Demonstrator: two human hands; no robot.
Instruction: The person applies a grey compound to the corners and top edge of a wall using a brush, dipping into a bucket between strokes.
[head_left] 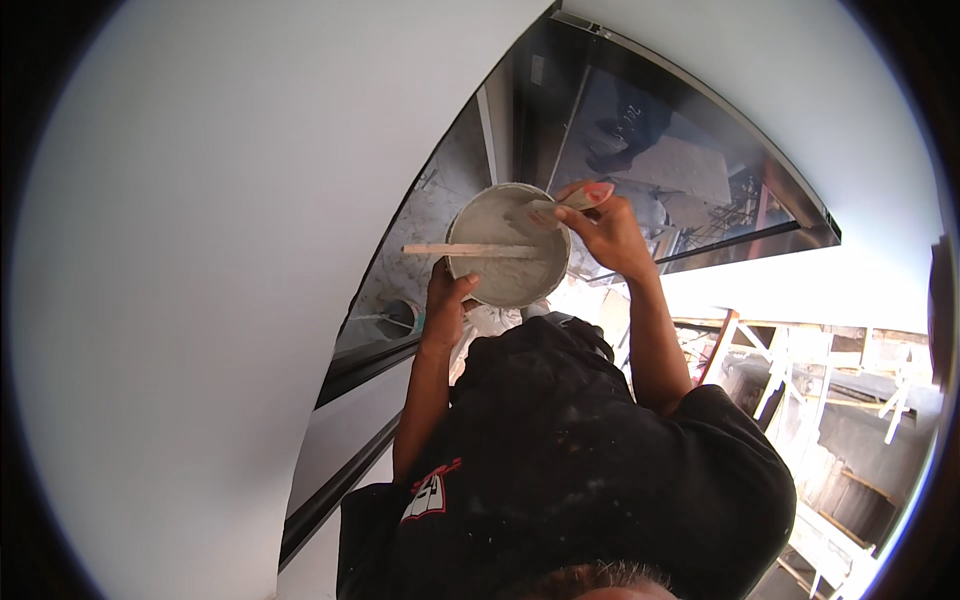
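Observation:
A round bucket [452, 226] holds grey, wet-looking paste [498, 284]. Across it lies a flat wooden stick [440, 250], one end sticking out past the left rim and the other in the paste. My left hand [446, 304] grips the bucket's near-left rim, thumb on the inside. Over the far-right rim, my right hand [612, 234] is closed on a putty knife [597, 194] with a reddish handle end. Its grey-smeared blade reaches into the bucket; I cannot tell whether the tip touches the paste.
A smooth white wall [200, 250] fills the left side. Beyond the bucket is a dark-framed glass pane [640, 140] with reflections in it. Timber pieces and framing [780, 370] show far below on the right. Dark rails [345, 485] run along the lower left.

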